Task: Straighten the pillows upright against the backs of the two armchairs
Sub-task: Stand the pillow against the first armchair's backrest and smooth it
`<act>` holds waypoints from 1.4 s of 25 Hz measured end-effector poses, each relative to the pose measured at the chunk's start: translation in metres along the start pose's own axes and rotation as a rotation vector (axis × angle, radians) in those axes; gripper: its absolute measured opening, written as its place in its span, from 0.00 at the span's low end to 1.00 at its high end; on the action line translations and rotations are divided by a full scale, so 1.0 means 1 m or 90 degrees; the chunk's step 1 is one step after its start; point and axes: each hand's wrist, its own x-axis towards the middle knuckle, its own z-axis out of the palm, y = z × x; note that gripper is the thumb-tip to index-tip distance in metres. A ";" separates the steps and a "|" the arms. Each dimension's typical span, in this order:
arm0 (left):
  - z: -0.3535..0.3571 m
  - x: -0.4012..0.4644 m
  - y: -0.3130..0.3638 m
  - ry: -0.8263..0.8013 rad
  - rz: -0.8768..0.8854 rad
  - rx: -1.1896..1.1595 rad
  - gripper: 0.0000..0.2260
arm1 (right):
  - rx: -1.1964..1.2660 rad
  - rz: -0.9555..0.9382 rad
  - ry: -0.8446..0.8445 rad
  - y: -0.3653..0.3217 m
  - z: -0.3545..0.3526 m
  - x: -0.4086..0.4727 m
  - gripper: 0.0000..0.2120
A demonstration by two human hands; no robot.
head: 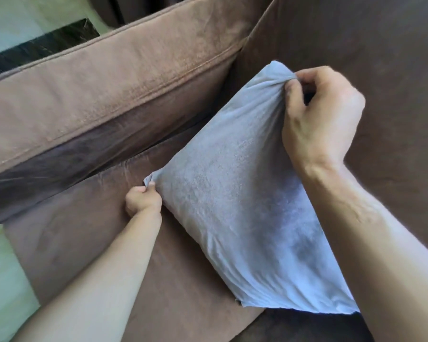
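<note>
the right hand was closed in a pinch on the top corner of the grey pillow, the fabric bunched into a small twist between thumb and curled fingers. the left hand was likewise closed, its fingertips nipped on the pillow's left corner, at about nine o'clock from the pillow's middle, while the right-hand grip sat at about one o'clock from it. between the two grips the cover was drawn taut along the upper left edge.

the pillow was judged to be light and soft: the cover looked like thin, loose cloth, wrinkled toward the lower end, and the filling seemed to sag away from the corners. it was judged unlikely to slip, since the cloth gathered readily under the fingers, and nothing about it appeared fragile. the corners were judged good places to be held for shaking the filling level; for standing it up, the two side edges were judged a firmer hold.

the pillow was seen resting on the brown seat cushion, tilted on the diagonal, its lower end toward five o'clock beneath the right forearm and partly hidden. the armrest lay at ten o'clock from the left hand, well apart from it. the chair back stood at twelve to two o'clock, just behind the right hand; whether the pillow touched it could not be told.
</note>
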 end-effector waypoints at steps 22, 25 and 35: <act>0.006 -0.095 -0.105 -0.168 -0.070 -0.045 0.09 | -0.009 0.150 -0.081 0.075 -0.088 -0.103 0.14; 0.002 -0.111 -0.107 -0.221 -0.006 0.019 0.15 | -0.033 0.193 -0.112 0.087 -0.102 -0.111 0.12; -0.002 -0.147 -0.127 -0.267 -0.072 -0.049 0.09 | -0.046 0.207 0.005 0.123 -0.128 -0.151 0.08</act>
